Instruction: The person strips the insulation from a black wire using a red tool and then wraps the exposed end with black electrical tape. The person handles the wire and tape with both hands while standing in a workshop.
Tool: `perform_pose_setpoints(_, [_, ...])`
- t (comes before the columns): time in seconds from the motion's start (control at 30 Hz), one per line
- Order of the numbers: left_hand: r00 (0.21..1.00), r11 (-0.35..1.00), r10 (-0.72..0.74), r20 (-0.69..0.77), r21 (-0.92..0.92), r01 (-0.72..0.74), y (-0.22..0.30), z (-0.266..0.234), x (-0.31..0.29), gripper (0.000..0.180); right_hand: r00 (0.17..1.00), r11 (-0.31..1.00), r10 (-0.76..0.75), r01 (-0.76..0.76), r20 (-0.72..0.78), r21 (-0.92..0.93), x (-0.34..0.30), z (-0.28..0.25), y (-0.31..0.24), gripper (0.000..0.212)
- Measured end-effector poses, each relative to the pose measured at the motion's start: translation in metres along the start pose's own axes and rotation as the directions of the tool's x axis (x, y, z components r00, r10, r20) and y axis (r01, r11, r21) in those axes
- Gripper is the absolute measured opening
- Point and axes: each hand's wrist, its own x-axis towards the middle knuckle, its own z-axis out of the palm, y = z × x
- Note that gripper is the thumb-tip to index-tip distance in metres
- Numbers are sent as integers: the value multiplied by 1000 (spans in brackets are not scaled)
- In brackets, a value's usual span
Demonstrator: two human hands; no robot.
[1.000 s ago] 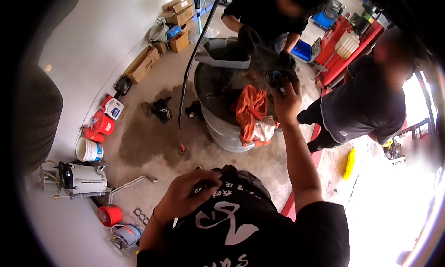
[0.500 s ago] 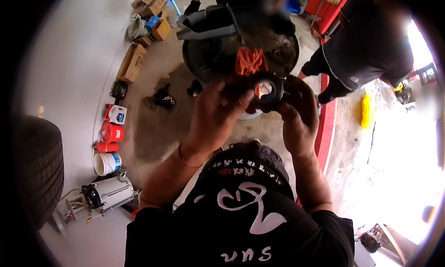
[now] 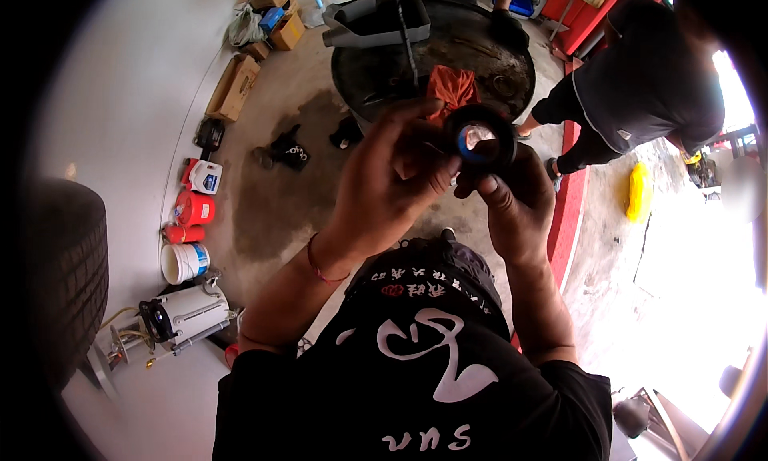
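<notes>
A black ring-shaped part (image 3: 480, 137), like a roll or seal with a blue inner edge, is raised in front of me. My right hand (image 3: 516, 201) grips it from below and the right. My left hand (image 3: 392, 173) pinches its left side with the fingertips. Beyond the hands stands a round black drum-like tub (image 3: 360, 69) with an orange rag (image 3: 452, 85) lying in it.
Another person in dark clothes (image 3: 640, 85) crouches at the right by a red curb (image 3: 572, 197). A second person's gloved hand (image 3: 508, 25) rests on the tub. Red containers (image 3: 192, 209), a white bucket (image 3: 182, 263), cardboard boxes (image 3: 234, 85) and a tyre (image 3: 68, 277) line the left.
My left hand rose from my chest and joined my right hand on the black ring. Both hands now hold it close up, nearer the camera.
</notes>
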Motion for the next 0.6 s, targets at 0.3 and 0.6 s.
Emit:
perform_pose_setpoints(0.3, [998,962,-47,53,270,31,7,-5,0,23,943,762,-332,264,-7,-592,-4,-2,9,56])
perform_pose_setpoints(0.6, [988,971,-130,81,210,110,10,1,9,20,928,876,-355,289,-112,-387,-1,-3,20,60])
